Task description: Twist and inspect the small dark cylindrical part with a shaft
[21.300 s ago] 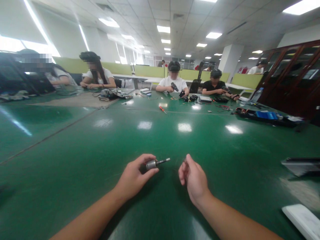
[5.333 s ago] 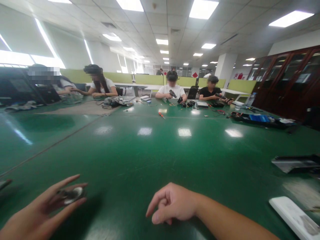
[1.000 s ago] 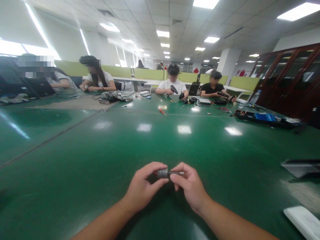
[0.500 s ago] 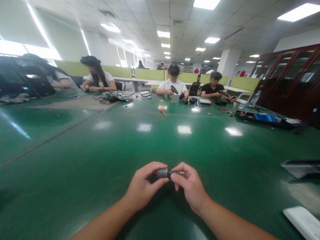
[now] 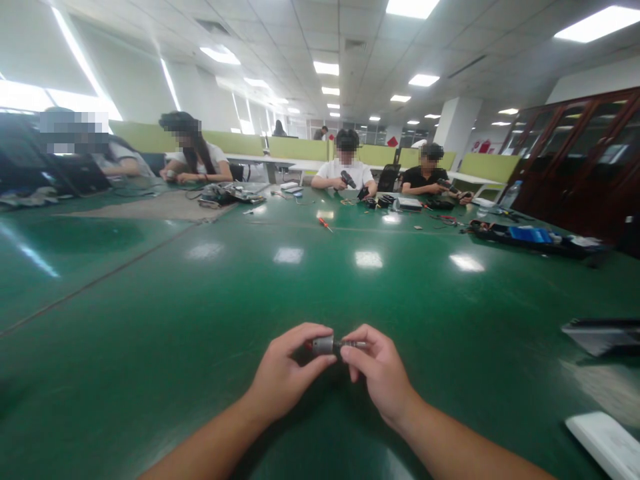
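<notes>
Low in the middle of the head view, my left hand is closed, thumb and fingers around a small silver cylinder that looks like an electric motor. A bit of red shows at its left end. From the right, my right hand pinches a thin ridged metal shaft lying in line with the motor. A dark piece sits between the two; whether they are joined I cannot tell. Both hands are just above the green table.
An orange screwdriver lies farther up the table. At the right are a white object, a dark flat case and a black tray with blue contents. Several people sit along the far side, two holding power drills, among tools and parts.
My left hand and the motor have shifted very slightly left, so a little more of the dark piece shows beside the shaft. The right hand has hardly moved.
</notes>
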`<act>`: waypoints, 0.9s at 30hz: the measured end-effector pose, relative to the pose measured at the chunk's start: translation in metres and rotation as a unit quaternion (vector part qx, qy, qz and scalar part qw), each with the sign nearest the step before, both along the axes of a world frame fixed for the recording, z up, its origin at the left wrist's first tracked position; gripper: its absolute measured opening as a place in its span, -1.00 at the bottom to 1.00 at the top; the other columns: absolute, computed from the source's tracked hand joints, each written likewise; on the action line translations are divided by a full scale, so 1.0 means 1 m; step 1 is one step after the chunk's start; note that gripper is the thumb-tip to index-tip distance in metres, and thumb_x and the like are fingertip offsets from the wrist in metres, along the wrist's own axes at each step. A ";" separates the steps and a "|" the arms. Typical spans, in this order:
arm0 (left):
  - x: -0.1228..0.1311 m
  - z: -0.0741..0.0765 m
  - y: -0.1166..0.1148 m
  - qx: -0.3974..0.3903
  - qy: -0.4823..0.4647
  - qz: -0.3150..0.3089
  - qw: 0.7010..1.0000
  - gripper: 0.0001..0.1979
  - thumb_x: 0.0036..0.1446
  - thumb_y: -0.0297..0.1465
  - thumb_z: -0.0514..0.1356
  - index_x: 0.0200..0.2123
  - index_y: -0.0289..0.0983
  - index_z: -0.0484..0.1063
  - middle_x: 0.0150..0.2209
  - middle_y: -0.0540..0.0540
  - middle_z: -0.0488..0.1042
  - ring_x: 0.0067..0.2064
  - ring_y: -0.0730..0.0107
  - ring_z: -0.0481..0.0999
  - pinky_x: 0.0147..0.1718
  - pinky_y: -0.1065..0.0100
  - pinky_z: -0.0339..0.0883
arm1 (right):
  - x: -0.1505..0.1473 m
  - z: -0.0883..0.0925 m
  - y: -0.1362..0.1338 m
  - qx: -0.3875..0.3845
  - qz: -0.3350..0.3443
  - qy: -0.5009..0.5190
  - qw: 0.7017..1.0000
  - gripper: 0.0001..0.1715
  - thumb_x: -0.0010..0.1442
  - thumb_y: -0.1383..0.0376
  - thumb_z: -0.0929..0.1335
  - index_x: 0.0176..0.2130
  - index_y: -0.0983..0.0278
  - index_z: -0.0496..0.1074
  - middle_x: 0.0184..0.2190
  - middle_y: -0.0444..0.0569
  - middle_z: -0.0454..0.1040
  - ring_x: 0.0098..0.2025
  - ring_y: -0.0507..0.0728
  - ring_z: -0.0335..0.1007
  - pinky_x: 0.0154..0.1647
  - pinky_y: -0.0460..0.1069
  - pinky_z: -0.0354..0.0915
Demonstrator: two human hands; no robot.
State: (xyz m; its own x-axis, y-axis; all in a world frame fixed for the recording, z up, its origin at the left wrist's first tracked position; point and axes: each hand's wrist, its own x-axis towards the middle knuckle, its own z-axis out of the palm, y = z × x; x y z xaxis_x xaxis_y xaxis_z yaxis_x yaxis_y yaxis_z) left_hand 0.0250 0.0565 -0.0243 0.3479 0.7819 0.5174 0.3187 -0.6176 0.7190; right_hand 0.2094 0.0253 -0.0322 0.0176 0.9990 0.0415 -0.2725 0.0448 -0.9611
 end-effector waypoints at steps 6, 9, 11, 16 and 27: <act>0.000 0.000 0.001 0.002 0.003 0.007 1.000 -0.74 0.10 -0.40 0.38 -0.11 -0.13 0.55 -0.18 0.00 0.62 -0.15 0.33 0.59 -0.11 0.38 0.42 | 0.000 0.000 0.000 -0.002 -0.005 0.004 1.000 -0.74 -0.02 0.19 0.50 -0.39 0.28 0.42 -0.61 -0.21 0.38 -0.64 -0.04 0.20 -0.59 -0.13 0.10; 0.000 0.000 0.001 0.000 0.006 0.009 1.000 -0.75 0.10 -0.38 0.38 -0.11 -0.14 0.56 -0.18 -0.02 0.62 -0.16 0.31 0.60 -0.12 0.36 0.43 | 0.000 0.000 0.000 -0.004 -0.004 0.003 1.000 -0.74 -0.03 0.20 0.49 -0.39 0.28 0.42 -0.61 -0.21 0.38 -0.65 -0.04 0.20 -0.60 -0.13 0.09; 0.000 0.001 0.000 -0.002 0.006 0.009 1.000 -0.75 0.10 -0.38 0.38 -0.11 -0.14 0.56 -0.18 -0.02 0.62 -0.16 0.30 0.59 -0.12 0.36 0.43 | 0.000 0.000 0.000 -0.005 -0.004 0.001 1.000 -0.73 -0.04 0.19 0.49 -0.39 0.28 0.42 -0.62 -0.21 0.37 -0.65 -0.03 0.20 -0.61 -0.13 0.08; 0.000 0.000 0.001 -0.011 0.002 0.013 1.000 -0.76 0.10 -0.37 0.38 -0.13 -0.14 0.56 -0.19 -0.02 0.62 -0.16 0.31 0.59 -0.12 0.35 0.43 | 0.000 0.000 -0.001 -0.005 -0.006 0.005 1.000 -0.71 -0.03 0.18 0.50 -0.38 0.28 0.41 -0.61 -0.21 0.38 -0.66 -0.04 0.19 -0.61 -0.12 0.09; 0.001 0.003 0.000 -0.014 0.009 0.020 1.000 -0.76 0.09 -0.33 0.38 -0.13 -0.20 0.57 -0.19 -0.09 0.62 -0.17 0.24 0.60 -0.12 0.28 0.46 | 0.000 -0.001 -0.002 -0.002 -0.007 0.006 1.000 -0.72 0.01 0.17 0.49 -0.37 0.29 0.41 -0.60 -0.20 0.39 -0.65 -0.04 0.19 -0.62 -0.13 0.08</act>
State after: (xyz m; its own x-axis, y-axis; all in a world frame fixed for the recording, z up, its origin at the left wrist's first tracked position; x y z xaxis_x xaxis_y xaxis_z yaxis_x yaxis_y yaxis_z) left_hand 0.0264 0.0560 -0.0212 0.3252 0.8098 0.4883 0.3559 -0.5832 0.7302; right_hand 0.2094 0.0236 -0.0329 0.0328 0.9987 0.0382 -0.2840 0.0460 -0.9577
